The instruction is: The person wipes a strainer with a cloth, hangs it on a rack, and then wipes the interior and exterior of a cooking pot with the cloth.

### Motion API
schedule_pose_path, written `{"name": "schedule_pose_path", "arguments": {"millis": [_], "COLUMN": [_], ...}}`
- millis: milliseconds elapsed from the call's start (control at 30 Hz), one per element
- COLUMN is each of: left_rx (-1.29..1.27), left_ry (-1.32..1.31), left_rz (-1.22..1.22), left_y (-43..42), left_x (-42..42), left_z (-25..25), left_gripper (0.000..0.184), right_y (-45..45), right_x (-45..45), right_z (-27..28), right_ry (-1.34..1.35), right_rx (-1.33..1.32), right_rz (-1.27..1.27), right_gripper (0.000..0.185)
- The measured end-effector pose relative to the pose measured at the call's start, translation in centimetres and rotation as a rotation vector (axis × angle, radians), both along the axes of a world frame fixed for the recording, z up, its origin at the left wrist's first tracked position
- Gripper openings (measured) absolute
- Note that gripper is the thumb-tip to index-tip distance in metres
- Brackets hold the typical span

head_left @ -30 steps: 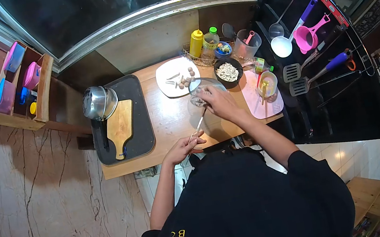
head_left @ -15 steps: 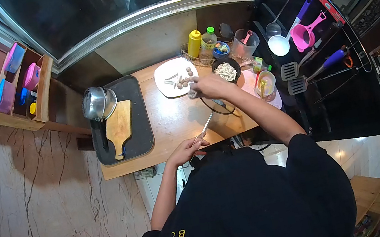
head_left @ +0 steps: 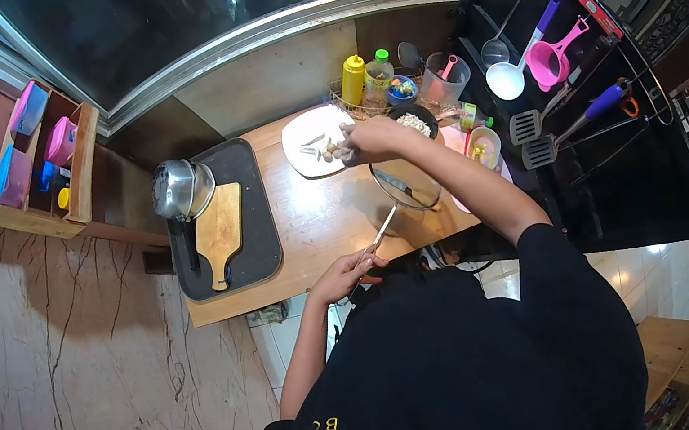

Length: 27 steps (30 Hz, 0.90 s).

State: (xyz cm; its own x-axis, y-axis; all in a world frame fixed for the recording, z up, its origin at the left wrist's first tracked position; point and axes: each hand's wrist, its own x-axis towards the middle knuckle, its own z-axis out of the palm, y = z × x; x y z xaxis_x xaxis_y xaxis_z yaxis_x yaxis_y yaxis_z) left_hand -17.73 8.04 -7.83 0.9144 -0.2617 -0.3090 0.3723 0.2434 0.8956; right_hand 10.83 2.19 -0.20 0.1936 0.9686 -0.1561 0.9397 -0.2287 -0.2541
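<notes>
White plate (head_left: 293, 137) on the desk's (head_left: 309, 221) far side now draws the work: the right hand (head_left: 373, 139) has moved to its brown balls (head_left: 328, 155), grip impossible to tell; nearer, the left hand (head_left: 342, 279) clamps a thin stick (head_left: 384, 227).

I look through one wide, round-edged head camera, facing forward and steeply down over the wearer's shirt (head_left: 451, 361), near, across the table (head_left: 308, 239) to the window (head_left: 174, 16), far.

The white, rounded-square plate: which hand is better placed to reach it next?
Probably the right hand: it is at the right edge of the white plate. The left hand is farther from it, holding a thin, pale stick-like item.
</notes>
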Motion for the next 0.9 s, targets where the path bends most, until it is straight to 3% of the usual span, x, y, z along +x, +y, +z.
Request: {"name": "schedule_pose_path", "arguments": {"millis": [67, 233, 367, 433, 567, 667, 733, 800, 867, 900], "left_rx": [-0.010, -0.073, -0.141, -0.141, -0.110, -0.113, -0.097, -0.141, -0.185, -0.201], "left_ry": [0.009, 0.042, 0.068, 0.044, 0.021, 0.044, 0.061, 0.078, 0.096, 0.096], "left_rz": [0.004, 0.022, 0.039, 0.043, 0.022, 0.042, 0.048, 0.023, -0.001, 0.017], "left_y": [0.1, 0.8, 1.9, 2.0, 2.0, 2.0, 2.0, 2.5, 2.8, 2.8], "left_x": [-0.4, -1.7, -2.0, -2.0, -2.0, -2.1, -2.1, -2.0, -2.0, -1.9], "left_z": [-0.2, 0.4, 0.8, 1.0, 0.5, 1.3, 1.4, 0.9, 0.8, 1.0], "left_gripper": [0.041, 0.035, 0.028, 0.028, 0.028, 0.032, 0.032, 0.030, 0.028, 0.028], "right_y": [0.1, -0.6, -2.9, -4.4, -7.2, -9.5, -11.1, -12.2, -12.8, -13.3], "right_x": [1.7, 9.4, 11.1, 10.7, 9.5, 8.7, 10.2, 10.3, 8.5, 7.9], "right_z": [0.0, -6.6, -7.1, -7.0, -7.6, -8.9, -15.1, -18.1, -16.1, -15.9], "right_ry": [0.056, 0.239, 0.312, 0.504, 0.628, 0.641, 0.698, 0.947, 1.033, 1.201], "right_rx": [-0.125, -0.138, -0.183, -0.081, 0.074, -0.001, 0.146, 0.237, 0.305, 0.344], "right_rz": [-0.115, -0.060, -0.123, -0.215, -0.322, -0.506, -0.375, -0.657, -0.627, -0.693], "right_gripper": [0.024, 0.026, 0.036, 0.042, 0.047, 0.049, 0.054, 0.052, 0.052, 0.052]}}
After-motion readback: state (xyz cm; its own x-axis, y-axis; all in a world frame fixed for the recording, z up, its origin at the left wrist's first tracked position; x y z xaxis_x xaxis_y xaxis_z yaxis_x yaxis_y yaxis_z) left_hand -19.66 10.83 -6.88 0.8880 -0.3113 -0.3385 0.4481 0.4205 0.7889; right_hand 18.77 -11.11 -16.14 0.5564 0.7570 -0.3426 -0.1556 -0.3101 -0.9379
